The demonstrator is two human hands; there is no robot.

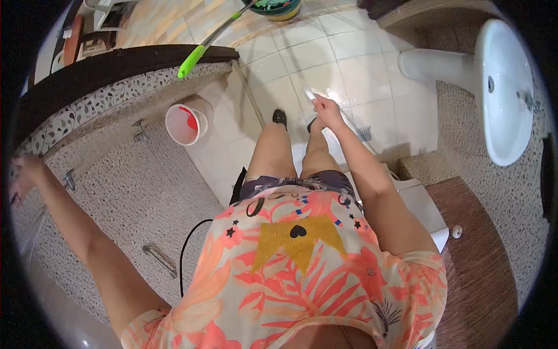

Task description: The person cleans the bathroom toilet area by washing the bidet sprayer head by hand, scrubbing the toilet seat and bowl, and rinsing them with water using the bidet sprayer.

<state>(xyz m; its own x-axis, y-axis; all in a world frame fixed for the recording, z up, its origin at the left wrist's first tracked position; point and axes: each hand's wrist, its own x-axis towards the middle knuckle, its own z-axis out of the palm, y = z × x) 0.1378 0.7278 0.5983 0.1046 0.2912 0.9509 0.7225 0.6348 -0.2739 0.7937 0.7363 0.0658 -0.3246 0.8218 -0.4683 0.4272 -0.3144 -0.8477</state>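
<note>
My right hand (328,111) is out over the wet-looking floor tiles, fingers closed round a white, handle-like piece (310,95) whose tip sticks out past the thumb. The rest of that piece is hidden by the hand. Far to the left, my left hand (26,177) reaches up to the speckled wall (116,168) at the dark rim of the view. Its fingers are bent around something I cannot make out. A metal tap fitting (70,180) sits on the wall close to the left wrist.
A white bucket (185,135) with something red inside stands by the wall. A green-handled mop (195,58) leans on the dark ledge, near a dark green bucket (280,9). A white pedestal sink (494,125) is at right. A metal wall fitting (159,262) is at lower left.
</note>
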